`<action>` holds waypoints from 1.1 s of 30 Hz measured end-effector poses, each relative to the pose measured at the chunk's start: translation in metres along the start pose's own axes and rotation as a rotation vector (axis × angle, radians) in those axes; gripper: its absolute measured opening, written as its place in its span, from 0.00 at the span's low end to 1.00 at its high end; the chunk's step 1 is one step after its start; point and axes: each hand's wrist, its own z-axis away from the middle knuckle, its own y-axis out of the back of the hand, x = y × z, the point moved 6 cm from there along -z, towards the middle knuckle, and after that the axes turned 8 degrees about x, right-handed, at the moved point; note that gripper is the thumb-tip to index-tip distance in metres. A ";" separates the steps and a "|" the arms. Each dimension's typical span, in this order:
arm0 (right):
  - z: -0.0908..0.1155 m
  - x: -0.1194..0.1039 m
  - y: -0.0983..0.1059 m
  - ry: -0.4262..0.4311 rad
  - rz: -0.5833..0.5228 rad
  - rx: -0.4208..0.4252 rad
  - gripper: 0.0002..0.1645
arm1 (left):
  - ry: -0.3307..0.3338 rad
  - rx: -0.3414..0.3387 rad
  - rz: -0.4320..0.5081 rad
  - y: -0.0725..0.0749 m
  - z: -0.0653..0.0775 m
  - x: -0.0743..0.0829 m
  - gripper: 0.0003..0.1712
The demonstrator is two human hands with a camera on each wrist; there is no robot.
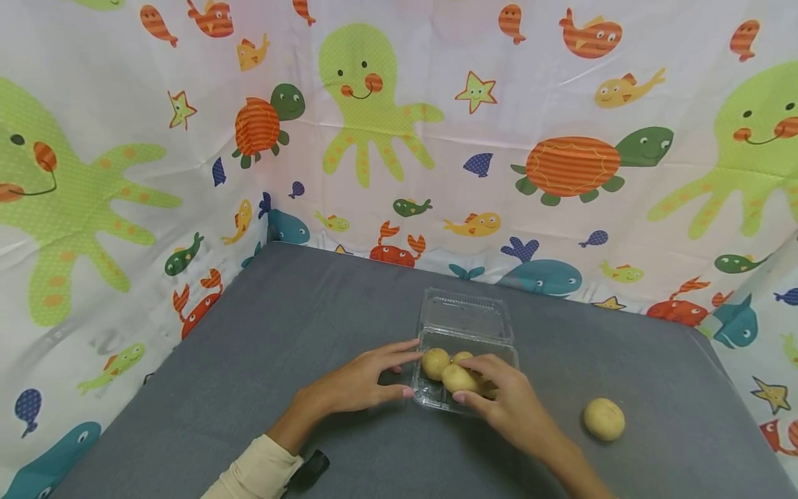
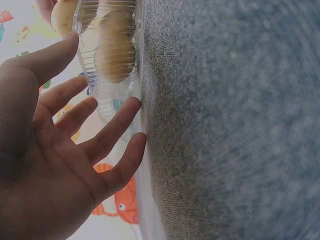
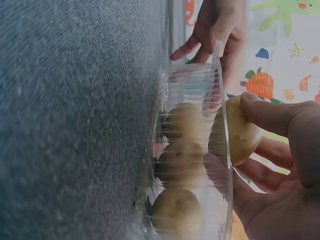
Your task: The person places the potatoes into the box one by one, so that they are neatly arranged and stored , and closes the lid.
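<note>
A clear plastic clamshell box (image 1: 430,398) stands on the table with its lid (image 1: 464,315) tipped back. Several potatoes (image 3: 176,212) lie inside it, seen through the ribbed wall in the right wrist view. My right hand (image 1: 508,398) pinches another potato (image 3: 240,132) between thumb and fingers at the box's rim, above the others. At the box's left side is my left hand (image 1: 368,378), fingers spread and fairly straight, with the thumb tip right at the rim in the left wrist view.
One loose potato (image 1: 603,419) lies on the grey table (image 1: 299,312), to the right of my right hand. Behind the table and along its left side hangs a white curtain (image 1: 430,201) printed with sea animals. A dark strap (image 1: 309,471) shows by my left sleeve.
</note>
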 end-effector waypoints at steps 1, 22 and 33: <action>0.000 0.000 -0.001 -0.003 -0.008 -0.004 0.27 | 0.000 0.000 0.000 0.000 0.000 0.000 0.39; -0.002 -0.003 -0.018 0.027 0.034 -0.055 0.29 | 0.002 0.006 0.002 0.000 0.000 0.000 0.39; -0.004 -0.004 -0.027 0.011 -0.016 -0.110 0.29 | 0.004 0.006 0.008 0.000 0.000 0.000 0.40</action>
